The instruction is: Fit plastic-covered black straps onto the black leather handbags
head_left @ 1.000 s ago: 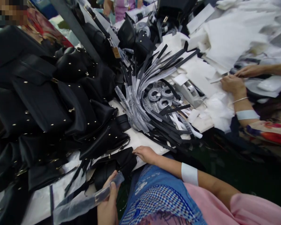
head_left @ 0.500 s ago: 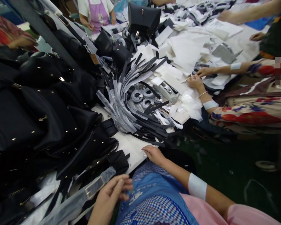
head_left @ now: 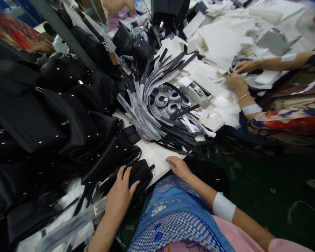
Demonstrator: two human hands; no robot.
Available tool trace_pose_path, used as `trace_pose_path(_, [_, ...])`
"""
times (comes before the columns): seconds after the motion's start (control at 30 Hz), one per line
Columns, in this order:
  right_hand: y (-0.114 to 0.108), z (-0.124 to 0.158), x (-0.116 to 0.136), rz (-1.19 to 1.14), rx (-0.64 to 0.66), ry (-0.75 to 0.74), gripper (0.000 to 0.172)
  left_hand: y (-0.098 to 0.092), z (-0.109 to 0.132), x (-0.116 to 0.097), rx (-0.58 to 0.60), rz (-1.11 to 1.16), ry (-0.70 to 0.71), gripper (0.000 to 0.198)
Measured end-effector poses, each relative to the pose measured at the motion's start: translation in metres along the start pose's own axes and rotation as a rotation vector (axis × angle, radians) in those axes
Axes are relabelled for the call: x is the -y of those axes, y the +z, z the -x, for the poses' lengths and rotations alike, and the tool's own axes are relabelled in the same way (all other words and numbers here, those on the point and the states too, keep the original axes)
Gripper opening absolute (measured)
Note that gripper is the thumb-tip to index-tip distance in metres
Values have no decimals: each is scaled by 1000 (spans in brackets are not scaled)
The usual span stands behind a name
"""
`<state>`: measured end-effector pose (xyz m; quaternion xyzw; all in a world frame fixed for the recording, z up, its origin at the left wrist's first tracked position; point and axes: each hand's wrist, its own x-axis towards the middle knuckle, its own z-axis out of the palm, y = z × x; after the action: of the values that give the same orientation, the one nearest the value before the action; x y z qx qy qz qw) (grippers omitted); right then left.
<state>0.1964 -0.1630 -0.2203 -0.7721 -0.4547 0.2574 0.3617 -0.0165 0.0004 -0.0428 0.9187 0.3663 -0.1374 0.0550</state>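
My left hand (head_left: 120,191) is open, its fingers spread over a small black pouch (head_left: 142,172) at the table's near edge. The fingertips seem to touch the pouch's top. At the white table edge, my right hand (head_left: 179,168) has its fingers closed together, and what they hold, if anything, is hidden. Just beyond it lies a big bundle of black straps (head_left: 149,115), partly in clear plastic wrap. Below my left wrist, a plastic-wrapped strap with a gold buckle (head_left: 96,209) runs toward the lower left.
Black bags with gold studs (head_left: 76,122) are piled along the left. Coiled wrapped straps (head_left: 161,100) lie beside a grey tape dispenser (head_left: 198,93). White sheets (head_left: 223,38) cover the far table. At the right, a co-worker's hands (head_left: 237,82) work over it.
My left hand has moved forward from above the buckled strap onto the black pouch, its fingers spreading. My right hand stays at the table edge. The camera view has shifted.
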Motion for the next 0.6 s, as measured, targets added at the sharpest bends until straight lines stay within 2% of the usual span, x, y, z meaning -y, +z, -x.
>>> trace_pose_path(0.07, [-1,3,5,-10,13,-23,28,-1,10,8,-34,22,-68,57])
trace_pose_path(0.13, [-2,6,11,-20,30,-48,28,-5,22,22,-19,47,-160,62])
trace_pose_path(0.23, [1,6,19,-34,62,-97,29,-14,45,49,93,134,-304,67])
trace_pose_path(0.3, [7,4,24,-41,88,-132,30,-22,61,68,159,197,-368,59])
trace_pose_path(0.4, [20,-3,33,-29,160,-198,31,-34,84,88,187,238,-365,38])
trace_pose_path(0.5, [37,-13,45,2,274,-292,31,-39,101,95,186,292,-295,40])
trace_pose_path(0.6, [51,-27,57,-11,362,-368,32,-39,113,93,181,328,-246,40])
